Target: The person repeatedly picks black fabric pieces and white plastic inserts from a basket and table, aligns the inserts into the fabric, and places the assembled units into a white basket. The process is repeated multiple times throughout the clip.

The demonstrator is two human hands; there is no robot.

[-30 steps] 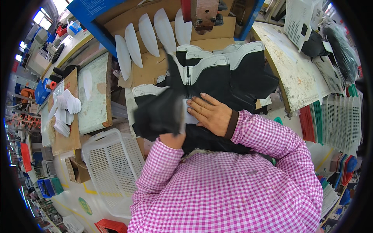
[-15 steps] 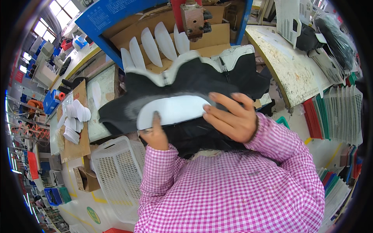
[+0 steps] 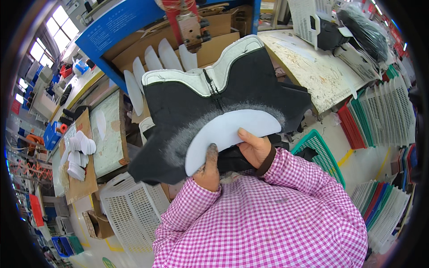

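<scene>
A smooth white half-moon stiffener (image 3: 228, 127) lies on a black shoe upper (image 3: 250, 80) held in front of my chest. The upper has a pale lining along its far wavy edge, a stitched seam in the middle and a greyish smear around the stiffener's curve. My left hand (image 3: 208, 172) pinches the stiffener's near left part, its darkened thumb on top. On the right, my right hand (image 3: 257, 152) grips the straight near edge, also thumb uppermost. The other fingers of both hands are mostly hidden beneath. More black material hangs under the pieces.
Ahead stands a blue-framed machine (image 3: 105, 38) with a metal head (image 3: 190, 29) and several white half-moon pieces (image 3: 167, 54) upright in cardboard. A white basket (image 3: 129, 205) is at left, a green basket (image 3: 324, 154) at right. White pieces (image 3: 80, 147) lie on cardboard leftward. A worn table (image 3: 308, 58) is far right.
My right hand has gone from spread fingers over the stiffener's right end to a thumb-on-top grip at its near edge. The upper and stiffener have turned, the right end now higher.
</scene>
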